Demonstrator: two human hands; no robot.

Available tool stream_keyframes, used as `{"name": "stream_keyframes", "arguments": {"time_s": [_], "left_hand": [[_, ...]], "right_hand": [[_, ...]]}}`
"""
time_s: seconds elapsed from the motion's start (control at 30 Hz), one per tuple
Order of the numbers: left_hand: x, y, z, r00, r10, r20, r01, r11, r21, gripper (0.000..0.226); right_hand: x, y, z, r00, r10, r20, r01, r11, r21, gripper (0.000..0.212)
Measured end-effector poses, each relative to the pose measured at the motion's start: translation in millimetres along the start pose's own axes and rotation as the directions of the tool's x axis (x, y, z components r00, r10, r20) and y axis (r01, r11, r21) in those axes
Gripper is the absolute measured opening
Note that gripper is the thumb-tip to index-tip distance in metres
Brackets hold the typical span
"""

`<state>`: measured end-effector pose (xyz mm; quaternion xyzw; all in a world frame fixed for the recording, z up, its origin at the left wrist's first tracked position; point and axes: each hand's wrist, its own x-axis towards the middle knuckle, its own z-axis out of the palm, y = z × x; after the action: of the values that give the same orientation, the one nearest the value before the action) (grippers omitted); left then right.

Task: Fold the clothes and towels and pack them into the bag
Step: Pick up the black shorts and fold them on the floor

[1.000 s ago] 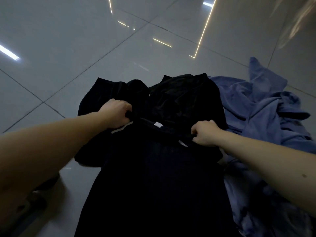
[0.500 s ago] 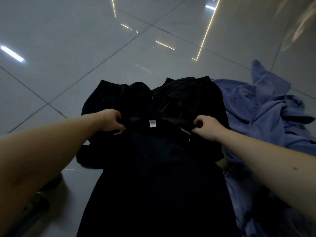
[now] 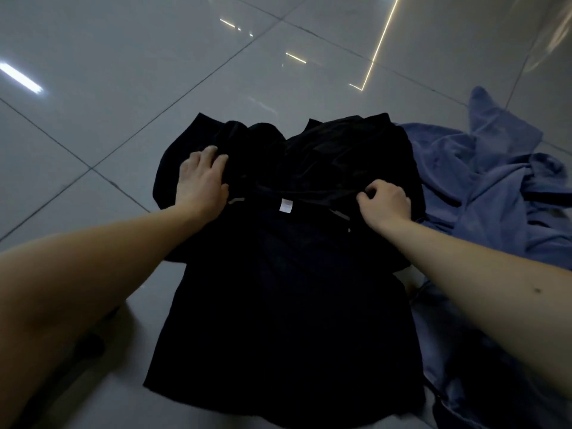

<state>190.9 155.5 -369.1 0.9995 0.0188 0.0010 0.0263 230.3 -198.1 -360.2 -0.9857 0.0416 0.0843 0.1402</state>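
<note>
Pressing down with straight, slightly spread fingers, the left hand (image 3: 201, 181) lies flat on the far left part of a black cloth garment (image 3: 278, 289), near its left sleeve. The garment is spread on a glossy grey tiled floor (image 3: 93, 88), its hem toward the person and its neck end away. A small white label (image 3: 285, 206) shows at the neckline, between the two hands. Right of the label, the right hand (image 3: 385, 202) has its fingers curled and pinches a fold of the black cloth at the shoulder. More black cloth lies bunched beyond the neckline; whether it belongs to the same garment I cannot tell. Touching the garment's right edge, a crumpled blue cloth (image 3: 495, 196) lies heaped on the floor.
</note>
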Motion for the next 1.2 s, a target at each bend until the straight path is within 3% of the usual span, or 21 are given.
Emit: {"name": "stream_keyframes", "arguments": {"time_s": [0.1,0.17,0.27,0.37,0.43,0.5,0.6,0.73,0.83,0.9,0.97,1.07,1.2], "left_hand": [[-36.9,11.2,-14.4,0.972,0.214,0.102,-0.215,0.977,-0.003,0.038],[-78.8,20.7,-20.1,0.888,0.315,0.334,-0.302,0.949,-0.091,0.022],[-148.4,29.1,-15.3,0.702,0.372,0.607,-0.408,0.909,-0.085,0.032],[-203.4,31.0,-4.0,0.621,0.368,0.692,-0.437,0.896,-0.085,0.063],[-223.7,31.6,2.7,0.624,0.374,0.686,-0.491,0.871,-0.029,0.078],[-233.7,31.6,4.3,0.632,0.386,0.672,-0.536,0.844,0.02,0.08],[-238.2,27.3,-1.9,0.63,0.405,0.663,-0.6,0.796,0.085,0.066],[-238.3,13.6,-11.0,0.576,0.425,0.698,-0.669,0.736,0.103,0.052],[-231.3,3.7,-19.8,0.573,0.392,0.72,-0.59,0.807,0.029,0.041],[-227.3,-0.3,-30.1,0.558,0.318,0.767,-0.453,0.89,-0.04,0.033],[-224.8,-3.3,-45.2,0.551,0.287,0.784,-0.41,0.911,-0.046,0.036],[-218.2,-8.9,-73.5,0.568,0.297,0.768,-0.455,0.891,-0.008,0.04],[-197.1,-16.3,-113.2,0.679,0.291,0.674,-0.435,0.899,0.051,0.033]], "right_hand": [[-25.1,-3.9,-1.8,0.993,-0.066,-0.101,0.066,0.998,-0.007,0.042],[-61.6,-1.4,8.2,0.966,-0.227,-0.126,0.236,0.969,0.069,0.029],[-139.2,17.2,37.8,0.843,-0.5,0.201,0.446,0.856,0.26,0.019],[-195.5,38.7,58.1,0.688,-0.57,0.45,0.528,0.818,0.229,0.039],[-214.7,47.8,62.5,0.668,-0.548,0.504,0.548,0.82,0.165,0.051],[-226.6,52.0,58.4,0.681,-0.542,0.492,0.573,0.813,0.104,0.053],[-233.0,58.1,43.3,0.63,-0.521,0.576,0.684,0.723,-0.095,0.051],[-226.7,71.2,21.3,0.561,-0.378,0.737,0.766,0.575,-0.287,0.053],[-220.0,77.3,7.6,0.52,-0.337,0.785,0.796,0.524,-0.302,0.036],[-214.2,79.6,-5.8,0.486,-0.352,0.8,0.787,0.574,-0.226,0.022],[-213.3,79.1,-25.3,0.486,-0.362,0.796,0.71,0.695,-0.117,0.013],[-213.4,77.5,-55.4,0.559,-0.373,0.741,0.537,0.843,0.019,0.019],[-200.1,63.9,-90.7,0.658,-0.439,0.612,0.491,0.866,0.093,0.013]]}}
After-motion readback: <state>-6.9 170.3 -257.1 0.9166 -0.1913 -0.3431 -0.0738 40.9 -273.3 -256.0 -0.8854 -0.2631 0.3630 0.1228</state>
